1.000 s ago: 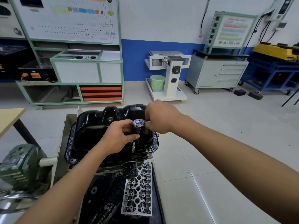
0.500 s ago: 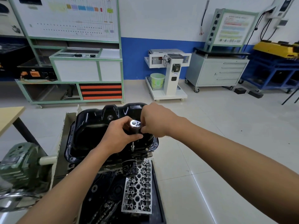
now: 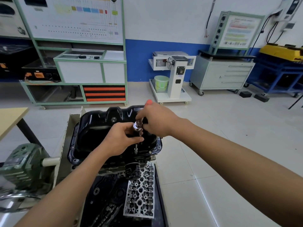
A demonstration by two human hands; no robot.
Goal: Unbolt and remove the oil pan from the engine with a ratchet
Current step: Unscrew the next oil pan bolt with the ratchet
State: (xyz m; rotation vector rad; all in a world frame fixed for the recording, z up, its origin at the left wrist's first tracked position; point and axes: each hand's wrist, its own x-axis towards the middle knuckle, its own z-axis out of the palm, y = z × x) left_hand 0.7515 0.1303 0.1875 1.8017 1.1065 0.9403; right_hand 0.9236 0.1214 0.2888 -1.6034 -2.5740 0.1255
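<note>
The engine carries the black oil pan upturned on top. The left hand curls round the ratchet head, and the right hand grips its handle, which points toward 12 o'clock. Best to hold the extension square on the pan's 5 o'clock flange and swing short strokes.

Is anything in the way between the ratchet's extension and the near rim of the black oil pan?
Nothing visible. The thin steel extension runs from the left hand straight to the rim of the glossy black oil pan; the black cylindrical oil filter sits below, clear. The right hand holds the chrome ratchet.
</note>
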